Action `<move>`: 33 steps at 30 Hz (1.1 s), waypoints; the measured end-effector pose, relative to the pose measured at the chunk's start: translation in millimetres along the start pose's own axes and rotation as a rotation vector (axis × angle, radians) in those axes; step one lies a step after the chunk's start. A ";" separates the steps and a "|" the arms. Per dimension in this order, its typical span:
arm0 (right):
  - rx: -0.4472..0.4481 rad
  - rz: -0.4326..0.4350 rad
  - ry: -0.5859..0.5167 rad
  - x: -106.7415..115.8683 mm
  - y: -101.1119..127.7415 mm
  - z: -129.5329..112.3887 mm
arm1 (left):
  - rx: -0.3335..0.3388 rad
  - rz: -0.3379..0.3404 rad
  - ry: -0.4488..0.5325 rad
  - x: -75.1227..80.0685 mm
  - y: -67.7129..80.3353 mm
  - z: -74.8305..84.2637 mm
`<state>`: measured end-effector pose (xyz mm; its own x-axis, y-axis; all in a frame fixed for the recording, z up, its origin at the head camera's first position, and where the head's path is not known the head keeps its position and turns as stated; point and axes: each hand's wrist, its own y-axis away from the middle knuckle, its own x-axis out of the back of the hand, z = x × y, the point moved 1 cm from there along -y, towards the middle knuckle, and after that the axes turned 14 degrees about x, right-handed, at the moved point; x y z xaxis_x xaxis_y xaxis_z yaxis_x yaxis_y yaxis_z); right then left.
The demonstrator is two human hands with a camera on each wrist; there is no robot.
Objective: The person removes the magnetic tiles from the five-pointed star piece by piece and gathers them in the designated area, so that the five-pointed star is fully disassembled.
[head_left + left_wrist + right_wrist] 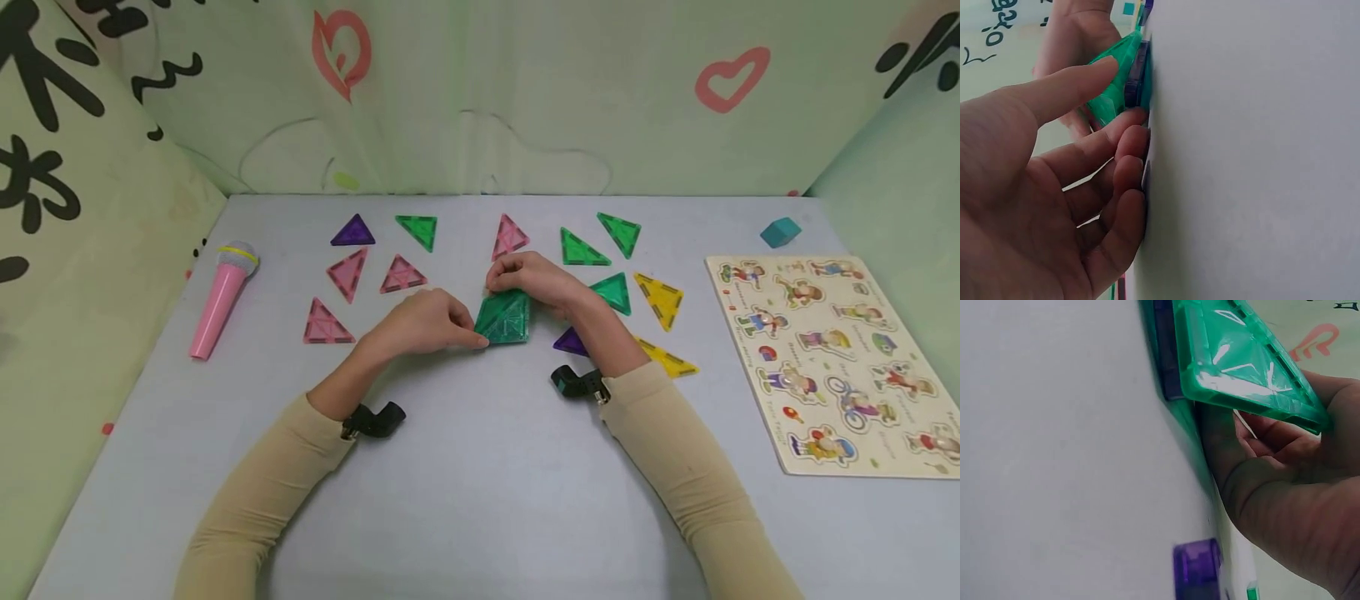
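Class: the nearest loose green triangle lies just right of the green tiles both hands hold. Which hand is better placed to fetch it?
Probably the right hand: the loose green triangle lies beside its wrist, while the left hand sits across the held green tiles.

Pink toy microphone (222, 297) at left of frame. Teal block (780, 231) upper right; wooden figure puzzle board (831, 357) right. Loose triangle tiles on grey table (465, 483): pink ones (347, 273) centre-left, yellow one (660, 298) centre-right.

Both my arms in long, snug beige knit sleeves (277, 483), cuffs ending just short of wrists. Small black angled camera mount (373, 419) strapped at my left wrist, matching black one (576, 382) at right. My hands bare: no rings, no gloves.
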<state>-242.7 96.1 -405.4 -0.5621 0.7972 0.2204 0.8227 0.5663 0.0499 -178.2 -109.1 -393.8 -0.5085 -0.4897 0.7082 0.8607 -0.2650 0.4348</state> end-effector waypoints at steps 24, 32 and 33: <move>-0.004 -0.120 -0.244 10.3 27.2 -1.1 | 0.058 0.083 -0.037 -9.1 1.7 4.2; -0.037 -0.078 -0.167 17.7 36.8 -1.8 | -0.003 0.128 0.142 -1.1 -11.5 -9.5; -0.034 -0.081 -0.171 19.3 37.1 -0.8 | -0.004 0.142 0.169 0.1 -13.7 -10.8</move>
<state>-222.9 132.3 -398.5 -0.6305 0.7749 0.0458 0.7749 0.6249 0.0945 -189.7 -114.5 -405.7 -0.3714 -0.6541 0.6589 0.9234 -0.1866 0.3353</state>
